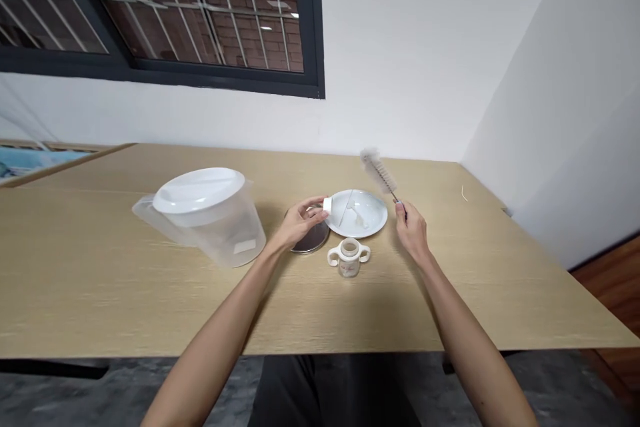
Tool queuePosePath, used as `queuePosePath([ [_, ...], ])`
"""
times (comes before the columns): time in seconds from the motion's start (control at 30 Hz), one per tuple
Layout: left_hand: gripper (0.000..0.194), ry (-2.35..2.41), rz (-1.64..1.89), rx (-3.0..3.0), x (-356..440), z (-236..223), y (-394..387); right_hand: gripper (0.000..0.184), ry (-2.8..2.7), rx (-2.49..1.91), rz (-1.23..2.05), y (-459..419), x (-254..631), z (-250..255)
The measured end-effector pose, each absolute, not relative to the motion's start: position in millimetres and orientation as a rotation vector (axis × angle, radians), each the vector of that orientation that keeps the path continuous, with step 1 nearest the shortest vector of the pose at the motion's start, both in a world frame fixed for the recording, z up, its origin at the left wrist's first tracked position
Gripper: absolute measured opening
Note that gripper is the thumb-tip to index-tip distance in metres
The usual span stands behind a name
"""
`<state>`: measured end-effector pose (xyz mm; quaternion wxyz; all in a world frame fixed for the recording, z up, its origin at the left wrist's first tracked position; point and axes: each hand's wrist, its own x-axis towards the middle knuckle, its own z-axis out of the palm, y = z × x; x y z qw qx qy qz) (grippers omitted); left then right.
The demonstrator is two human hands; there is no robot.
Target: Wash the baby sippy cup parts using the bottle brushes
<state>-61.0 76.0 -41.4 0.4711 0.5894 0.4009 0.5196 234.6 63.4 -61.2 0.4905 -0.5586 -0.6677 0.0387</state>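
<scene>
Left hand [300,221] here, thumb and fingertips pinching a small white piece [327,205] at the left edge of the plate [376,211]; over on the right, the right hand [413,230] has its fingers curled round the thin handle of a brush [379,171]. And look at that angle: its long axis slants from the fist toward the far left, bristles well apart from the piece, which lies to their near left. Between the hands, nearer, stands a two-handled bottle [349,265], upright, open-mouthed, closer to the left fingertips. Pale, bushy bristles; clear bottle, white handles, reddish print.
</scene>
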Motion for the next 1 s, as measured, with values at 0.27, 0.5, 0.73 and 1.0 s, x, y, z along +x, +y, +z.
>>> queuePosePath([
  [0.27,0.073,0.945,1.341,1.468,-70,-49,74,0.042,-1.793,-1.331,-0.021,58,229,-60],
  [0.5,0.085,1.049,1.466,1.291,-68,-51,74,0.038,-1.849,-1.264,0.016,44,219,-53],
  [0.73,0.085,0.941,1.455,1.276,-65,-48,68,0.042,-1.910,-1.277,-0.097,50,216,-63],
  [1.0,0.081,0.771,1.457,1.082,-60,-45,63,0.040,-1.730,-1.183,-0.049,50,221,-62],
])
